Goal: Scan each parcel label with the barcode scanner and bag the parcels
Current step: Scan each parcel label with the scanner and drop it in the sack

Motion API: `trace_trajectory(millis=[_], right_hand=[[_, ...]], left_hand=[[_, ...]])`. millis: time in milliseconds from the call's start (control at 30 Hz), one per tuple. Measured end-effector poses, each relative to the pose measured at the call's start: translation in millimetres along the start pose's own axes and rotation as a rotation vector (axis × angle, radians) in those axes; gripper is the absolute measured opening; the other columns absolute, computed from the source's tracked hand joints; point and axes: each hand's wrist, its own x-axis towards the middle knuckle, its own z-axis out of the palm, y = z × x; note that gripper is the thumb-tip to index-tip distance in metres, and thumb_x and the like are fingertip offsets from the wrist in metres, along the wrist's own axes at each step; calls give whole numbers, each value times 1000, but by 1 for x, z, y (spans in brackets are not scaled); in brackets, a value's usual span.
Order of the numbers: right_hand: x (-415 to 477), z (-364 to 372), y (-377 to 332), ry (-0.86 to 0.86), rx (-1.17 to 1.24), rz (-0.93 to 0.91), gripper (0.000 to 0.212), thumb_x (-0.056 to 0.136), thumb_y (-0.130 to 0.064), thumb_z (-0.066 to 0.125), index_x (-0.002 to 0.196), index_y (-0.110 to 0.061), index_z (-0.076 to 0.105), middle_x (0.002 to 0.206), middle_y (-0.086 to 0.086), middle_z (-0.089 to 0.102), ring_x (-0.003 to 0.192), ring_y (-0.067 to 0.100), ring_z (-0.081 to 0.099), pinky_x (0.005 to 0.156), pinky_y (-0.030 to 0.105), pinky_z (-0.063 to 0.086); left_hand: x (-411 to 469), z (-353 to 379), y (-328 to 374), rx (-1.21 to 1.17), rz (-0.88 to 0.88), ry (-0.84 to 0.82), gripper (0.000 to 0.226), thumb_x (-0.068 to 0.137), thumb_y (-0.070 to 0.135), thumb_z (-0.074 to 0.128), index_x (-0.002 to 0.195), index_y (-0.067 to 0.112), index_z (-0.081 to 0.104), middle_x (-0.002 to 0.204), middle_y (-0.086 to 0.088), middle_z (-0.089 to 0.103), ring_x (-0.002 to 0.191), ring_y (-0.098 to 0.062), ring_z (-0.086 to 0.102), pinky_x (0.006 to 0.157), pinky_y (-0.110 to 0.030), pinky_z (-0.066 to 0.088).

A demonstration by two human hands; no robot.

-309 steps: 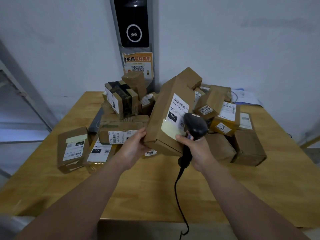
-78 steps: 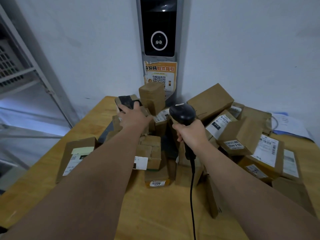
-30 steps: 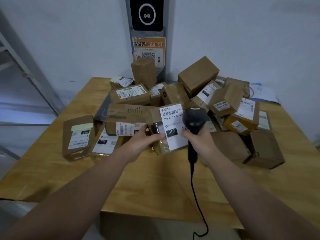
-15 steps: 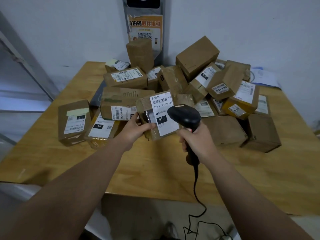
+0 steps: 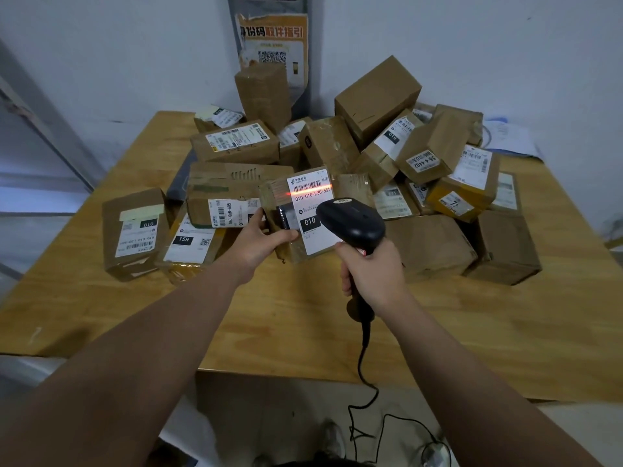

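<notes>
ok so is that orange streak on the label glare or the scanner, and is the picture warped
Head view: the orange line crosses the label of the held parcel right where the barcode scanner points, so probably its beam, not glare; the same view's wide angle stretches the forearms and bends the table edges; light dim and flat.

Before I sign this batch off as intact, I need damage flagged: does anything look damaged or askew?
The long carton beyond the left hand has a scuffed, torn-looking face. The wall poster is ragged at its edges. The parcels lie heaped, several tilted.
</notes>
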Motion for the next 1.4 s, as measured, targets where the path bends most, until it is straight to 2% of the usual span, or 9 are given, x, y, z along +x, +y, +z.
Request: trace_trajectory(millis=[367, 633, 867, 1000, 1100, 1167, 1267, 1333, 1400], right_hand=[[3, -1, -1, 1, 5, -9, 19, 86, -19, 63, 72, -6, 59, 49, 1, 55, 43, 13, 55, 48, 24, 48], [4, -2, 0, -43, 56, -24, 27, 90, -24, 63, 71, -5, 60, 52, 5, 56, 46, 16, 56, 52, 28, 50], [3, 7, 3, -79, 100, -66, 32, 89, -20, 64, 65, 0, 58, 49, 10, 53, 43, 19, 53, 50, 32, 49], [-15, 25, 0, -133, 113, -126, 30, 89, -16, 63, 65, 1, 56, 48, 13, 51, 41, 20, 50, 47, 29, 47], [-36, 45, -2, -189, 123, -143, 33, 90, -15, 63, 61, 0, 55, 49, 15, 51, 41, 20, 50, 46, 26, 46], [-54, 63, 0, -241, 142, -144, 35, 89, -13, 64, 58, -2, 54, 50, 17, 50, 41, 21, 49, 47, 28, 45], [-85, 98, 16, -349, 157, -125, 37, 88, -15, 66, 55, -4, 53, 49, 15, 49, 41, 21, 49, 47, 30, 45], [-110, 124, 36, -401, 133, -84, 37, 86, -16, 67, 55, -4, 53, 48, 13, 50, 42, 23, 50, 48, 33, 44], [-138, 151, 58, -432, 104, -19, 37, 88, -11, 67, 54, -7, 53, 48, 10, 49, 44, 23, 50, 50, 35, 43]], left_hand=[[2, 2, 0, -17, 14, -3, 104, 47, 46, 82, 141, 33, 41, 137, 0, 51, 125, -23, 49, 108, -48, 40], [1, 3, 4, 7, 22, 13, 106, 43, 52, 82, 140, 34, 42, 135, 2, 53, 126, -22, 49, 108, -49, 40], [-18, 2, 3, -23, 90, 63, 77, 61, 41, 80, 131, 35, 49, 127, 6, 59, 121, -16, 52, 106, -44, 43], [-50, -15, -12, -44, 114, 119, 76, 62, 40, 81, 131, 33, 50, 124, 8, 62, 120, -13, 54, 104, -43, 45], [-85, -31, -22, -57, 138, 132, 63, 74, 27, 80, 129, 31, 50, 122, 6, 63, 116, -14, 57, 101, -41, 47], [-111, -46, -35, -81, 125, 162, 68, 71, 32, 81, 131, 30, 49, 124, 5, 60, 117, -15, 56, 100, -39, 48], [-161, -74, -68, -57, 92, 225, 87, 57, 54, 81, 133, 35, 44, 127, 12, 57, 119, -7, 53, 99, -34, 47], [-199, -92, -98, -91, 69, 282, 87, 65, 49, 84, 139, 34, 40, 128, 14, 55, 114, 4, 52, 89, -22, 50], [-240, -108, -134, -140, 24, 362, 77, 75, 32, 80, 140, 31, 38, 124, 15, 54, 104, 10, 54, 73, -9, 50]])
